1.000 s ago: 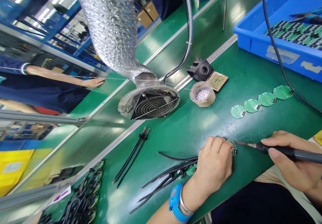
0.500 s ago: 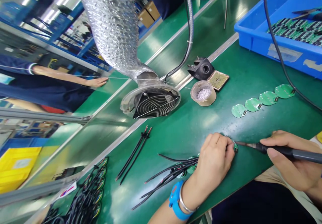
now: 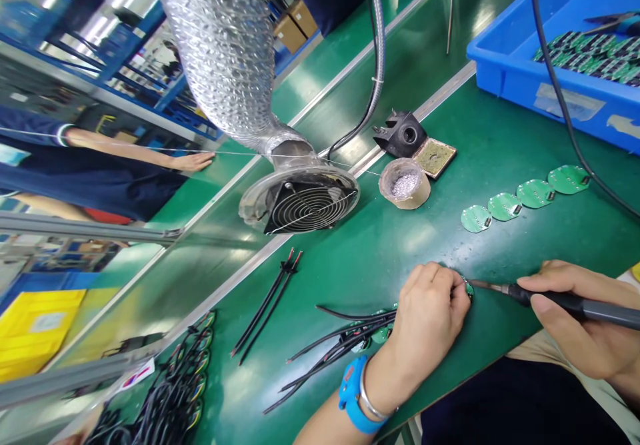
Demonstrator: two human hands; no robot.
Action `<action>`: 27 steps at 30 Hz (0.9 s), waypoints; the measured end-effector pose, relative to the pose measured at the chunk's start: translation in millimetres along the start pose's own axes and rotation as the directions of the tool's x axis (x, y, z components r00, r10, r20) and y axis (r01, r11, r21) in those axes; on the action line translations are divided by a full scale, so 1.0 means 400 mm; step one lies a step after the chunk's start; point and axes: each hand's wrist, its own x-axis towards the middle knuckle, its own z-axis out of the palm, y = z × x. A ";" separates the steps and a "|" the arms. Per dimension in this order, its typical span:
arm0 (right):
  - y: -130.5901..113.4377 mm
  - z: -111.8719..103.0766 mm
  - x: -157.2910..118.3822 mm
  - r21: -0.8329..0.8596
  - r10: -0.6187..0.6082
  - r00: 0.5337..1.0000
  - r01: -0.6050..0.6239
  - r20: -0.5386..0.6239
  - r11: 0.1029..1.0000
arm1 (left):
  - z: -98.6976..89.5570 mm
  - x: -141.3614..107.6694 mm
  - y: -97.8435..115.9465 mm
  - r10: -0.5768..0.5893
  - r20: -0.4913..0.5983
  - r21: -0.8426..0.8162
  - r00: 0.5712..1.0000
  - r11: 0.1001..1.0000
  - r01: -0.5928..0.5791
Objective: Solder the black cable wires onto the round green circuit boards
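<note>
My right hand (image 3: 583,322) grips the dark handle of a soldering iron (image 3: 550,295). The iron's tip reaches a small green circuit board (image 3: 469,290) at the fingertips of my left hand (image 3: 433,315). The fingers of that hand are pinched on the board and cover most of it; whether a wire is also between them is hidden. Black cables (image 3: 340,342) fan out on the table beside my left wrist, with more green boards (image 3: 383,334) partly under them. A blue band (image 3: 356,395) and a metal bangle circle that wrist.
Several round green boards (image 3: 535,193) lie in a row. Behind them stand a tin of solder bits (image 3: 405,184), an iron holder (image 3: 400,135) and a blue bin (image 3: 530,92). A fume duct (image 3: 230,52) hangs over the table. Bundled cables (image 3: 170,378) lie left; another person's hand (image 3: 193,162) rests across.
Almost nothing differs. Both hands, the soldering iron and the board keep their places; the view has shifted very slightly.
</note>
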 end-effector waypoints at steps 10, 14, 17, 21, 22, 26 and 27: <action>-0.009 -0.004 -0.015 -0.042 -0.176 0.982 0.179 0.068 0.983 | -0.005 0.006 0.004 -0.028 0.017 -0.017 0.999 0.999 0.029; -0.006 -0.012 -0.023 -0.042 -0.087 0.996 0.088 0.015 0.995 | -0.003 0.006 0.002 -0.023 0.011 -0.012 1.000 1.000 0.023; 0.001 -0.013 -0.030 -0.036 -0.032 0.999 0.032 -0.001 0.999 | -0.003 0.007 0.003 -0.020 0.007 -0.003 1.000 1.000 0.020; 0.007 -0.005 -0.027 0.000 -0.022 1.000 0.022 0.009 1.000 | -0.005 0.008 0.005 -0.010 0.006 0.012 1.000 1.000 0.010; 0.007 -0.002 -0.024 -0.006 -0.026 1.000 0.026 0.014 1.000 | -0.005 0.008 0.006 -0.009 0.005 0.013 1.000 1.000 0.009; 0.005 0.003 -0.011 -0.018 -0.009 0.999 0.010 0.045 1.000 | -0.004 0.003 0.004 -0.012 -0.009 -0.009 1.000 1.000 0.012; 0.004 0.003 -0.009 -0.012 -0.002 0.999 0.003 0.051 1.000 | -0.003 0.002 0.002 -0.014 -0.011 -0.018 1.000 1.000 0.014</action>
